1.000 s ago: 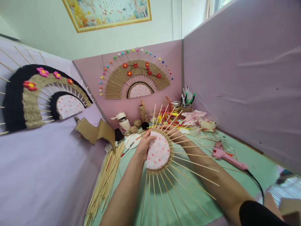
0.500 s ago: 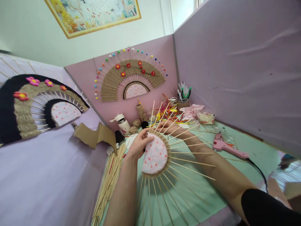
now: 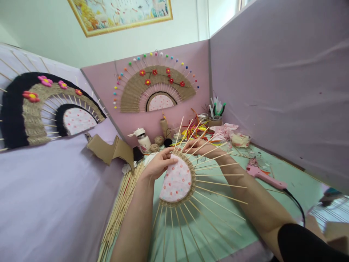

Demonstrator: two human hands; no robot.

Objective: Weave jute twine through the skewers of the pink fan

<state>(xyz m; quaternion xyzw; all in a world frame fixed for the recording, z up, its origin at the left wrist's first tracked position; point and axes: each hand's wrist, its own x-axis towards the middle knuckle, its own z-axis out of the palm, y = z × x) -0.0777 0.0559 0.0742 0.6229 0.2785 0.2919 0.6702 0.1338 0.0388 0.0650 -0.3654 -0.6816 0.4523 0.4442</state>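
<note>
A half-round woven fan piece (image 3: 177, 180) hangs tilted above the table, its flat side to the left. Pink dotted cloth covers its middle, a braided twine border (image 3: 193, 182) follows the curve, and thin wooden sticks (image 3: 220, 175) radiate outward. My left hand (image 3: 159, 164) is closed on its upper left corner, thumb over the cloth and fingers behind. At the upper end of the border, my right hand (image 3: 200, 146) reaches behind the sticks with its fingers drawn together. What those fingers pinch is hidden by the sticks and too small to make out.
A pink glue gun (image 3: 265, 176) with a black cord lies right. Bundled sticks (image 3: 120, 211) and folded cardboard (image 3: 100, 149) are left. Behind stand a white bottle (image 3: 143, 142), a twine ball (image 3: 154, 147) and a tool pot (image 3: 215, 121). A finished fan (image 3: 133, 94) hangs on the back panel.
The camera view has shifted slightly. The fan piece has tilted a little, its lower end swinging left. Both hands stay at its upper end.
</note>
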